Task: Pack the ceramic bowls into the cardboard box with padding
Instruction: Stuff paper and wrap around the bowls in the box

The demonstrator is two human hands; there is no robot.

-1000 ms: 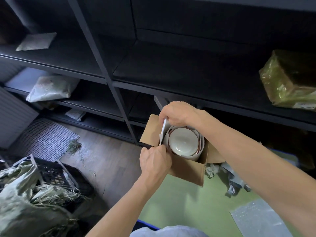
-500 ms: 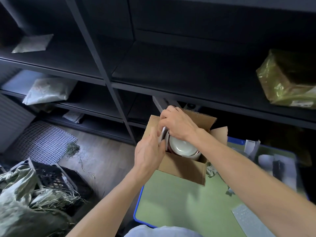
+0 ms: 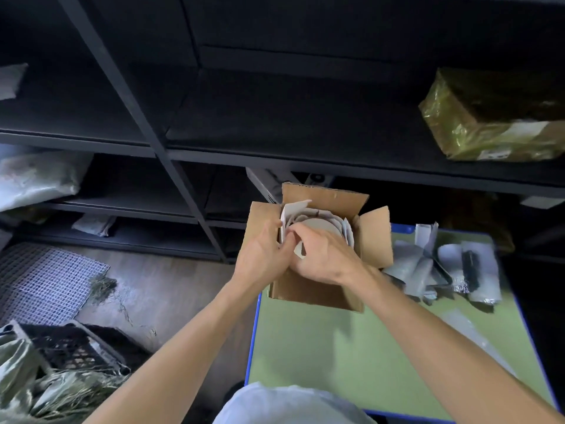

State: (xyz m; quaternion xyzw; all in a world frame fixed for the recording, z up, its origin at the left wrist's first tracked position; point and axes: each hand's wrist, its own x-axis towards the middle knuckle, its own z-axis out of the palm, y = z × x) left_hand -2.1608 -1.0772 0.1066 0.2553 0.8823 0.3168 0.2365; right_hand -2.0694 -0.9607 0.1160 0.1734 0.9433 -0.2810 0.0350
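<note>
Currently left hand and right hand both pinch white padding beside bowl inside cardboard box; box on green table.

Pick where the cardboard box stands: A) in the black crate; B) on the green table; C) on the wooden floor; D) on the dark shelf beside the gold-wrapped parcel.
B: the cardboard box stands on the green table, near its far left corner, with the left hand and right hand holding the paper padding inside it.
</note>
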